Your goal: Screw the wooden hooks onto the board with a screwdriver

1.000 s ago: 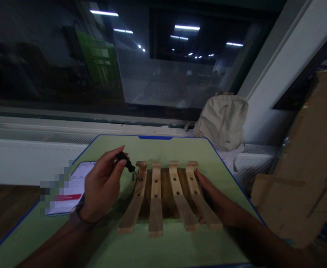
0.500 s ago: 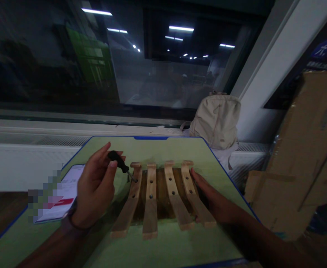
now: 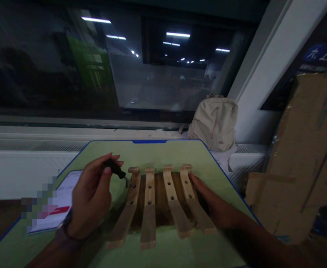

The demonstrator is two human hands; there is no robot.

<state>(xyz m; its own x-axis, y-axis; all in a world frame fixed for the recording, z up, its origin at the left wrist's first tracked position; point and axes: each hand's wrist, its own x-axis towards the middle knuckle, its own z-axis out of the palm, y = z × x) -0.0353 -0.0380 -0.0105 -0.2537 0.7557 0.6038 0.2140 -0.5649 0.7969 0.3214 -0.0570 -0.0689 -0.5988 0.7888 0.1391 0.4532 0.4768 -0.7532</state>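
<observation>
My left hand [image 3: 93, 190] grips a screwdriver [image 3: 114, 168] by its black handle. Its metal shaft slants down to the right, and the tip meets the upper hole of the leftmost curved wooden leg [image 3: 127, 216]. Several such legs lie side by side across a brown wooden board [image 3: 160, 208], each with two dark holes or screw heads. Around the right edge of this piece, my right hand [image 3: 210, 201] is wrapped, fingers against the rightmost leg [image 3: 199, 214]. The underside of the board and some of my right fingers are hidden.
The piece rests on a pale green table [image 3: 118, 149] with a blue rim. A phone or tablet [image 3: 65, 190], partly pixelated, lies left of my left hand. Behind the table are a beige backpack [image 3: 215, 123] and a window. A large cardboard box [image 3: 305, 160] stands at the right.
The view has tilted slightly, so the table sits a little lower. My left hand has turned a little, and the screwdriver lies more slanted, its tip still at the same hole.
</observation>
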